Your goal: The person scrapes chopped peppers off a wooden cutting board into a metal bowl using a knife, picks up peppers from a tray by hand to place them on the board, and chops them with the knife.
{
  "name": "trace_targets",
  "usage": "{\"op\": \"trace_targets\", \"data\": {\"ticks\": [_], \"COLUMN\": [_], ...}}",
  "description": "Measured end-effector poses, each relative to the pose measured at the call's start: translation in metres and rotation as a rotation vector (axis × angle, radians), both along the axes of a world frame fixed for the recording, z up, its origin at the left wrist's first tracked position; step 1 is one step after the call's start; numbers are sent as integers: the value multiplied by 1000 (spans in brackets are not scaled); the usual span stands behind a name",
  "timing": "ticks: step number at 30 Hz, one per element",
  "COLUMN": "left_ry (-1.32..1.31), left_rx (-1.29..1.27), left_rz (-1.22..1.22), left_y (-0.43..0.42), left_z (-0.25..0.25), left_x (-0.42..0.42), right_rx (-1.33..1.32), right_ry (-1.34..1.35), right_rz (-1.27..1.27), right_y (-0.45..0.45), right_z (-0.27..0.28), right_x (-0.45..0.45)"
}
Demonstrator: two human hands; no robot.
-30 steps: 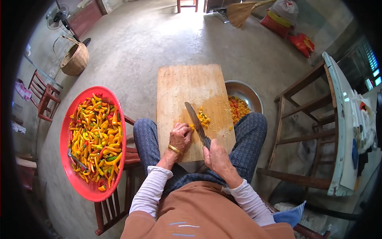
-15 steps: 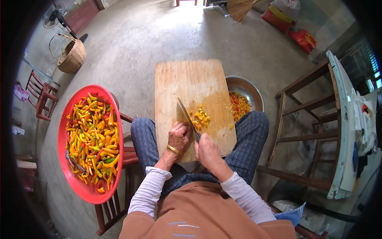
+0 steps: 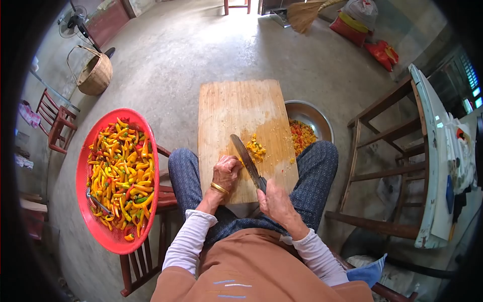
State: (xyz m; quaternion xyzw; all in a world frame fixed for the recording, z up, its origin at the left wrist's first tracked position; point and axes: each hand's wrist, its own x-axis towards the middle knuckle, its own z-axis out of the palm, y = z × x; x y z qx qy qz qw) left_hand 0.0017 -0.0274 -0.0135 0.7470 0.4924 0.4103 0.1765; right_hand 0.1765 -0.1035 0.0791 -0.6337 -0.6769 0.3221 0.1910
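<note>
A wooden cutting board (image 3: 236, 108) lies across my lap. My right hand (image 3: 278, 201) is wrapped round the handle of a kitchen knife (image 3: 246, 154), whose blade points away from me and leans left over the board. Just left of the blade, my left hand (image 3: 226, 172) rests on the board with curled fingers. They pinch something mostly hidden; a bit of yellow-orange pepper shows at the fingertips. To the right of the blade sits a small heap of chopped yellow peppers (image 3: 256, 150), with seeds and crumbs scattered on the wood.
At my left, a red plastic basket (image 3: 83, 211) full of whole chili peppers (image 3: 121, 176) stands on a wooden chair (image 3: 132, 272). Behind the board's right edge is a metal bowl (image 3: 322, 118) of chopped peppers (image 3: 302, 136). A wooden table frame (image 3: 385, 229) stands at right.
The knife has lifted and swung slightly right, its blade now tilted with its flat face showing. My right hand has shifted right and a little down. My left hand stays in place.
</note>
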Motion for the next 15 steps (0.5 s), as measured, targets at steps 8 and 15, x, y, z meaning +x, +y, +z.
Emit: {"op": "trace_targets", "data": {"ticks": [8,15], "left_ry": [11,22], "left_rx": [54,27], "left_rz": [-11,-9], "left_y": [3,-2], "left_z": [-8,2], "left_x": [-1,0], "right_rx": [-57,39], "right_ry": [-59,20], "right_rz": [0,-29], "right_y": [-1,32], "right_z": [-8,-32], "right_x": [-8,-30]}}
